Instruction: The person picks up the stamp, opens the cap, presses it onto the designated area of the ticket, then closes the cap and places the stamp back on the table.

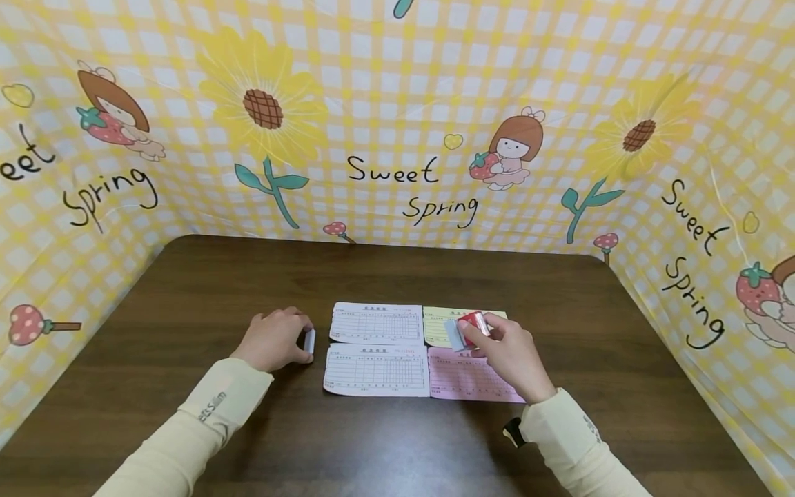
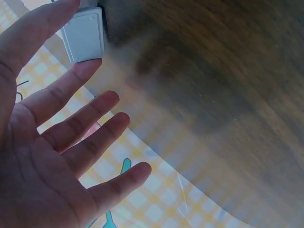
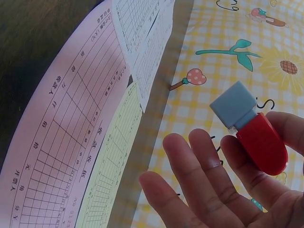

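In the head view my right hand point(image 1: 514, 348) pinches a small hand stamp point(image 1: 473, 328) between thumb and index finger, over the yellow and pink receipt slips. The right wrist view shows its red handle point(image 3: 262, 142) and pale grey block point(image 3: 233, 105), with the other fingers spread. To the left of the slips, my left hand point(image 1: 276, 337) holds a small white rectangular cap point(image 2: 84, 35) by its ends between thumb and index finger, close over the table. Its remaining fingers are extended in the left wrist view. The yellow slip point(image 1: 437, 333) is partly hidden behind the stamp.
Two white receipt slips point(image 1: 375, 373) lie one behind the other, left of the yellow slip and the pink slip point(image 1: 462, 376). All lie flat on the dark wooden table point(image 1: 248, 269). A yellow checked cloth point(image 1: 385, 83) walls the table at the back and sides.
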The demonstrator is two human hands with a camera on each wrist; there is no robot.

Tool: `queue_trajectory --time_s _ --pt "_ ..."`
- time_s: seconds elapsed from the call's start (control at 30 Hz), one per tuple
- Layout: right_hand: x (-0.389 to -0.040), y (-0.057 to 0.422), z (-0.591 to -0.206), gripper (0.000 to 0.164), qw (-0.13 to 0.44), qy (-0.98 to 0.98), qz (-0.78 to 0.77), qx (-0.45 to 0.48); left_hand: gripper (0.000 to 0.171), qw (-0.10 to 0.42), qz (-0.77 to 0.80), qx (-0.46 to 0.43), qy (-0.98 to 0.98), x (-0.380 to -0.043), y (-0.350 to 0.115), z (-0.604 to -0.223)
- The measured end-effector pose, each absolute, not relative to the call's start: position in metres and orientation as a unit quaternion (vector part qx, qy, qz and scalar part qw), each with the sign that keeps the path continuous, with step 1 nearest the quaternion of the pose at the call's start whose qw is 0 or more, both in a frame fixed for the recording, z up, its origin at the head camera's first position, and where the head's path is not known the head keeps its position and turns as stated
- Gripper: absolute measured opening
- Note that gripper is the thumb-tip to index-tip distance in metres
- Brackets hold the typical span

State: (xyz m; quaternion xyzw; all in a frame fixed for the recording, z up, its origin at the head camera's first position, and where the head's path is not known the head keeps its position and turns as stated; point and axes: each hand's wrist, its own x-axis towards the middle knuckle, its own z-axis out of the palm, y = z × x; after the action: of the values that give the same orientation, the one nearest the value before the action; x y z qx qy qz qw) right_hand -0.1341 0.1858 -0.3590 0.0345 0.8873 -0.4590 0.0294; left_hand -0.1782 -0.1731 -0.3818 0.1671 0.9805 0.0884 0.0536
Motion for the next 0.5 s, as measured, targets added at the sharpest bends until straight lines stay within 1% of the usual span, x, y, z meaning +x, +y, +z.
queue_trajectory --time_s 0.23,0.5 --pt "-0.1326 0.1854 -0.3583 0.038 0.024 0.891 -0.453 0.031 0.042 0.059 0.086 0.171 0.98 -0.1785 -0.1722 -0.3842" --pt "-0.1321 0.1854 -0.3587 0.036 0.018 0.897 -0.44 0.031 0.043 0.042 0.09 0.177 0.979 -0.1769 -0.173 -0.3883"
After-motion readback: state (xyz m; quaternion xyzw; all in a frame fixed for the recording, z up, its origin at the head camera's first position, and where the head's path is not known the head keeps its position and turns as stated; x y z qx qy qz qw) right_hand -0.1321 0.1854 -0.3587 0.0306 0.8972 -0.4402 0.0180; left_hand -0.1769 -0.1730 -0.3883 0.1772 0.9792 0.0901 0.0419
